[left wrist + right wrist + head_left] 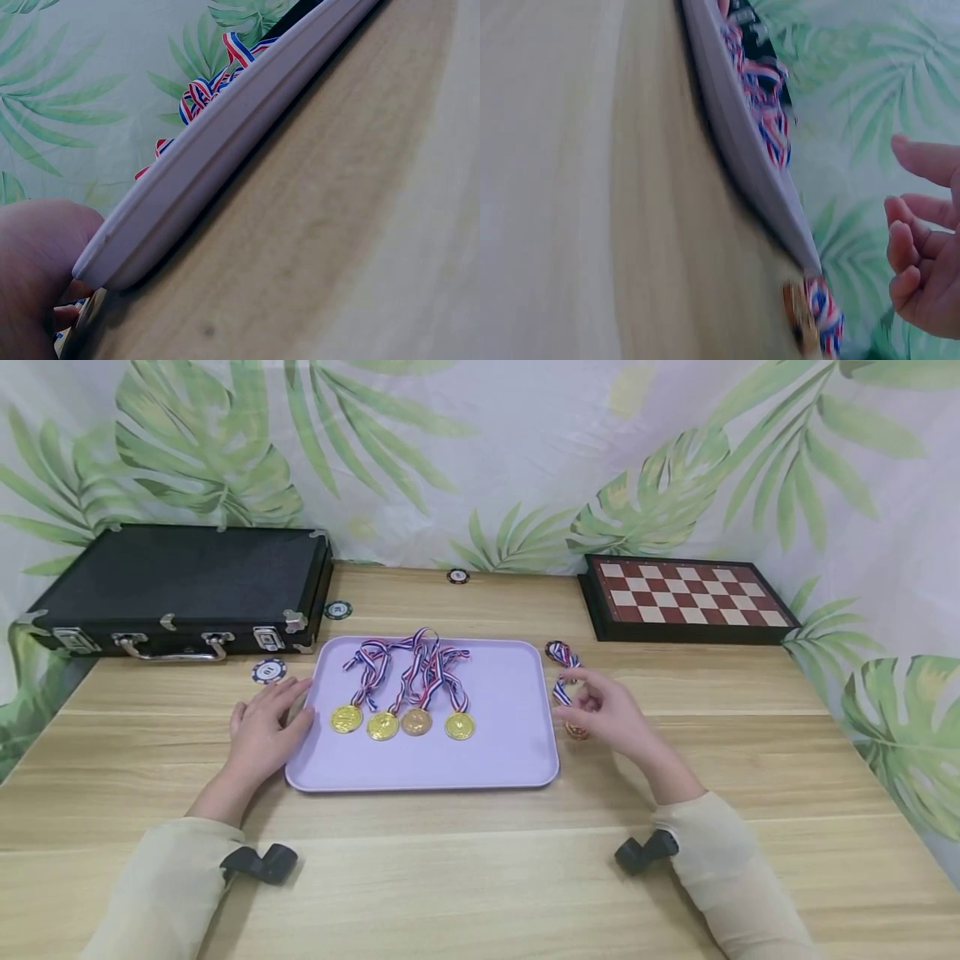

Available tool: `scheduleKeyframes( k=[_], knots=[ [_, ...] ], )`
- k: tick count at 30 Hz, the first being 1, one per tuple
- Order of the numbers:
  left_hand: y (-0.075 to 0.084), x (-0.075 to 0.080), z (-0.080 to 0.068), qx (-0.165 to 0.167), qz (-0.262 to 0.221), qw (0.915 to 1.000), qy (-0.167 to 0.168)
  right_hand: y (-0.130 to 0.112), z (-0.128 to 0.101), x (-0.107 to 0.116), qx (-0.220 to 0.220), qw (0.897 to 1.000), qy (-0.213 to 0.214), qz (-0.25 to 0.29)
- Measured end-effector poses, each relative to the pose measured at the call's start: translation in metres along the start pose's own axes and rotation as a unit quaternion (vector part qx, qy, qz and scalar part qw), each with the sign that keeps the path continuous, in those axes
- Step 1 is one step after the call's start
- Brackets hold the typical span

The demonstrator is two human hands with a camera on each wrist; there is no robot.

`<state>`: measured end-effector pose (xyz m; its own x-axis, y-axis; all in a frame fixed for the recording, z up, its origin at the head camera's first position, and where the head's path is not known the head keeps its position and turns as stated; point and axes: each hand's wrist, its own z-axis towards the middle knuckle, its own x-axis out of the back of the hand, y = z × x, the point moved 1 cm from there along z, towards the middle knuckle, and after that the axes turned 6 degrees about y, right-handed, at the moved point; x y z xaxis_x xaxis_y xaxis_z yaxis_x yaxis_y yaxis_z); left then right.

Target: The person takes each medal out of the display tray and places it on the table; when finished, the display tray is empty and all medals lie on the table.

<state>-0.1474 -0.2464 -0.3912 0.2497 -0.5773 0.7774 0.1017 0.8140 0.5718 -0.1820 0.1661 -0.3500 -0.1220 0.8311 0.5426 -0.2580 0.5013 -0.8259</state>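
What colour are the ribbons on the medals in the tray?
The ribbons are striped red, white and blue; the head view shows them best, on the lilac tray.

Bright, even light with soft shadows; the right wrist view is blurred, perhaps by motion.

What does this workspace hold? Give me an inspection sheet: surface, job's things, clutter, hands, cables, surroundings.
Surface: wooden table, light planks.
Job's things: lilac tray holding four medals with striped ribbons; fifth medal on the table right of the tray.
Clutter: three poker chips; closed black case; chessboard box.
Hands: left hand rests at the tray's left edge; right hand over the fifth medal, fingers loosely curled, grip unclear.
Cables: nothing seen.
Surroundings: leaf-print backdrop.
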Motion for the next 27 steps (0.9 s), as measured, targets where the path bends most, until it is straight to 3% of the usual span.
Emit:
scheduleKeyframes(
  k=[6, 14, 19, 24, 27],
  knots=[
    [0.0, 0.0, 0.0, 0.001, -0.004, 1.0, -0.004, -0.028, 0.013, -0.04, 0.081, 0.994, -0.055, 0.042],
    [0.001, -0.001, 0.0, 0.001, 0.001, 1.0, -0.002, -0.035, 0.024, -0.083, 0.083, 0.99, -0.117, 0.0],
    [0.0, -0.001, 0.0, 0.0, 0.001, 1.0, 0.0, -0.027, 0.024, -0.098, 0.095, 0.989, -0.095, -0.068],
    [0.0, 0.0, 0.0, -0.001, 0.0, 1.0, 0.004, -0.021, 0.022, -0.108, 0.115, 0.979, -0.063, -0.158],
    [0.0, -0.001, 0.001, -0.002, 0.001, 1.0, 0.003, -0.021, 0.021, -0.109, 0.119, 0.975, -0.05, -0.179]
  ],
)
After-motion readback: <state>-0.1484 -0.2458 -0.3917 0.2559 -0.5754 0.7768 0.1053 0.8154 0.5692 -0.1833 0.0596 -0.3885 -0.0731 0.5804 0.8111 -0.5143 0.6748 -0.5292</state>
